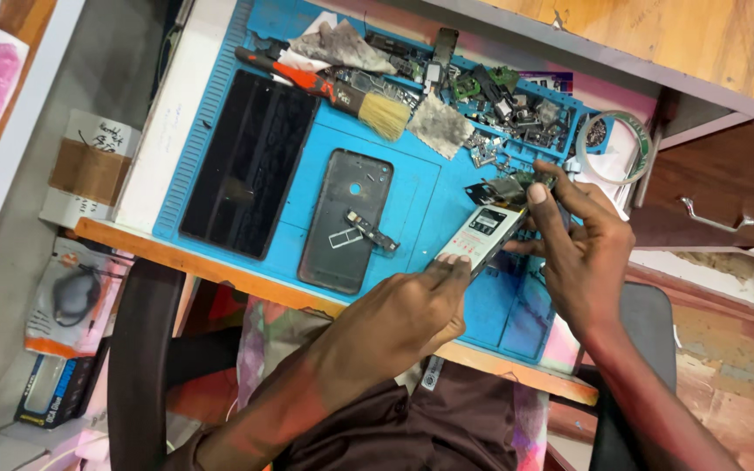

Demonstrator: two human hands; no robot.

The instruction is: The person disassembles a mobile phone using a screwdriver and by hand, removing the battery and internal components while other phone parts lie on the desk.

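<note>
Above the blue work mat (412, 187), near its right edge, you hold a pale flat phone battery (482, 234) between both hands. Your left hand (403, 318) pinches its lower end, fingertips closed on the corner. Your right hand (582, 253) grips the upper end, thumb and fingers clamped round it where a small circuit board (503, 187) sits against the battery. Left of the battery, a grey phone frame (345, 220) lies flat on the mat with a small loose part on it. Farther left rests a dark screen panel (249, 163). A red-handled brush (342, 93) lies across the mat's top, beside a heap of small parts (508, 109). A tape roll (614, 146) sits at the right.
</note>
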